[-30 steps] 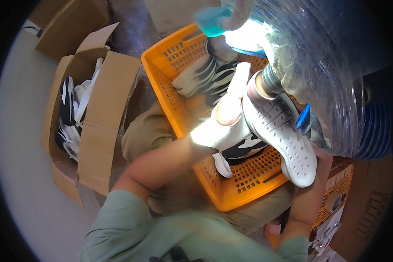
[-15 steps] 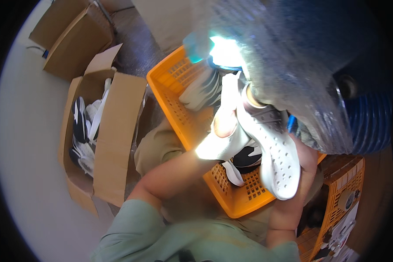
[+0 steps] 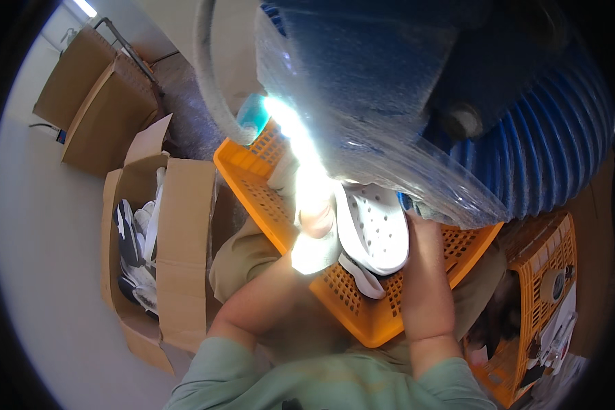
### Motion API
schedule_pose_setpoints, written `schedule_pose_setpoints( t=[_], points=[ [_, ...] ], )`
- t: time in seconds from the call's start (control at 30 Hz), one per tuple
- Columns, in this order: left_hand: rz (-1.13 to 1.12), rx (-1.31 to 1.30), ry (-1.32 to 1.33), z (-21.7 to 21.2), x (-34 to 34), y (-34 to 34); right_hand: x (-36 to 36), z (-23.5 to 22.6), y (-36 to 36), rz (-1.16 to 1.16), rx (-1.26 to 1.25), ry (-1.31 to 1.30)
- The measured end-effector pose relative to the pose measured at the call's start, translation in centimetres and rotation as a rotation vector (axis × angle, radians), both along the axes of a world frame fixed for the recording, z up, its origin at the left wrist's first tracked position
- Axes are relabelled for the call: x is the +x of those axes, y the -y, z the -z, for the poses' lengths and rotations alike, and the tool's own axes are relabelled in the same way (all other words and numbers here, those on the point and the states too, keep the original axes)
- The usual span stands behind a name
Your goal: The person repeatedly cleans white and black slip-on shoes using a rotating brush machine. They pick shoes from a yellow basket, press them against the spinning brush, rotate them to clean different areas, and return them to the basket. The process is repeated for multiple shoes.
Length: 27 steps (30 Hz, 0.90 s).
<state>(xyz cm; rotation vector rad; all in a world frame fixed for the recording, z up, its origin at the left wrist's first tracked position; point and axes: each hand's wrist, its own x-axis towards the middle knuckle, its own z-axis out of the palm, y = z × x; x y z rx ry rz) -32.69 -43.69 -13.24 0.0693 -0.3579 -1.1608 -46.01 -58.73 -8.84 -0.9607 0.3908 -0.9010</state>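
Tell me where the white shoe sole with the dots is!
In the head view, the white shoe sole is a little right of centre, between the gloved left hand and the right forearm, over the orange basket.

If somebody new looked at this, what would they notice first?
Probably the dazzling white light, glaring in the upper middle. Next, the big ribbed blue hose at the upper right. Then the white shoe piece dotted with holes, near the centre, right beside the left hand.

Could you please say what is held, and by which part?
A white perforated sole, left hand at its left edge; the right hand mostly hidden, grip unclear.
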Motion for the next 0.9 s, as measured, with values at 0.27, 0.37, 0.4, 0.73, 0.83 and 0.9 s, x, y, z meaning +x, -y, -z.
schedule_pose_setpoints(
  t=[0.27, 0.37, 0.4, 0.73, 0.83, 0.9],
  points=[
    [-0.210, 0.204, 0.119, -5.2, -1.2, 1.2, 4.0, 1.0, 1.6, 0.041, -0.001, 0.099],
    [-0.371, 0.182, 0.470, -7.9, -1.4, 0.7, 3.4, 1.1, 1.6, 0.070, 0.025, 0.119],
    [-0.465, 0.310, 0.775, -8.6, -1.3, 0.3, 2.9, 1.1, 1.6, 0.083, 0.035, 0.124],
    [-0.192, 0.162, 0.112, -8.0, -1.7, 0.9, -11.1, 0.9, -0.6, 0.447, 0.116, -0.103],
    [-0.102, 0.026, -0.085, -6.6, -1.9, 0.8, -15.7, 1.2, -5.7, 0.416, 0.050, -0.444],
    [-0.175, 0.031, 0.035, -5.9, -2.3, 1.0, -16.6, 1.1, -10.2, 0.191, 0.006, -0.363]
  ],
)
